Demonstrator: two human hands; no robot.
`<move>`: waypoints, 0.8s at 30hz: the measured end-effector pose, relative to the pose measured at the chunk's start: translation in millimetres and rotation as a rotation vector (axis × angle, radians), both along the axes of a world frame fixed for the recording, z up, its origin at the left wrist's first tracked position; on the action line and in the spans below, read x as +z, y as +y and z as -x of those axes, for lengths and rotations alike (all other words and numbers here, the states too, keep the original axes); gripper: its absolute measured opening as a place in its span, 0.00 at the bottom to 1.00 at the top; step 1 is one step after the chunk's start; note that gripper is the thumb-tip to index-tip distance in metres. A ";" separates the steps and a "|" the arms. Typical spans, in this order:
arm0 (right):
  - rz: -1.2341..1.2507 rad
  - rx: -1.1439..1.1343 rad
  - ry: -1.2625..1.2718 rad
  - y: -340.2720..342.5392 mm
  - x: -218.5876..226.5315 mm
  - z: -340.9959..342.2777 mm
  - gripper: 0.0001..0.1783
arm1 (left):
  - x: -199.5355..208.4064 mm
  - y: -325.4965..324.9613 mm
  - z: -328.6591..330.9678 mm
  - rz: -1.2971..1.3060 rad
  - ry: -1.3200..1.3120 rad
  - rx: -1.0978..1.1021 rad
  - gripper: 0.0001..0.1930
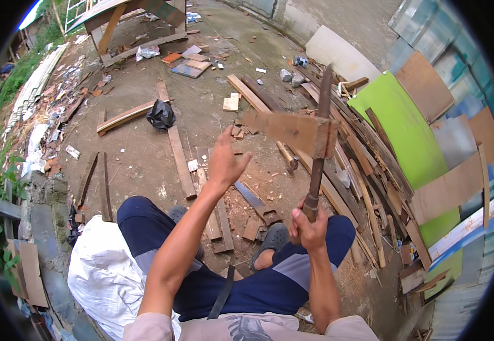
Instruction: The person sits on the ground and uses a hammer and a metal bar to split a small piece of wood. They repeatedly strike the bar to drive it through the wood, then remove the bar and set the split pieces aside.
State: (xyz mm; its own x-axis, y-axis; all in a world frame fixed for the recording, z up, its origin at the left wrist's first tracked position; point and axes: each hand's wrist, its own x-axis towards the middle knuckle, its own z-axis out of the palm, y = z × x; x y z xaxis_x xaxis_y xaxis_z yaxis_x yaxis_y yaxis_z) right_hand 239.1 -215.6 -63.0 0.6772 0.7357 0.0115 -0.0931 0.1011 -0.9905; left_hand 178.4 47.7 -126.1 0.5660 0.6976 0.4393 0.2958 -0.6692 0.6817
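My right hand is wrapped round the handle of a machete, held upright with its long dark blade pointing away. A short wooden board lies across the blade and hides its middle; whether the blade is sunk into the wood I cannot tell. The board's left end is blurred. Just below and left of that end, my left hand is raised, fingers apart, holding nothing. On the ground between my feet lies a handsaw, beside a sandal on my right foot.
Long wooden strips are heaped along the right, by a green panel. Planks and a black plastic bag lie ahead. A white sack sits at my left. A wooden table stands at the far left.
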 end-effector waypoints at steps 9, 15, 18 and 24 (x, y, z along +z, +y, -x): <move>-0.028 -0.123 -0.042 71.5 -118.6 -54.1 0.12 | -15.8 -7.1 42.0 0.372 -0.018 0.021 0.34; 0.394 -0.039 -0.389 32.3 -197.9 -25.6 0.19 | -52.5 -12.1 35.3 0.551 -0.114 0.028 0.30; 0.459 -0.025 -0.279 42.2 -184.3 -9.4 0.19 | -68.8 -11.4 36.7 0.728 -0.152 0.074 0.26; 0.507 -0.019 -0.033 26.6 -191.3 -9.2 0.18 | -82.2 -22.7 23.1 1.246 -0.109 -0.003 0.38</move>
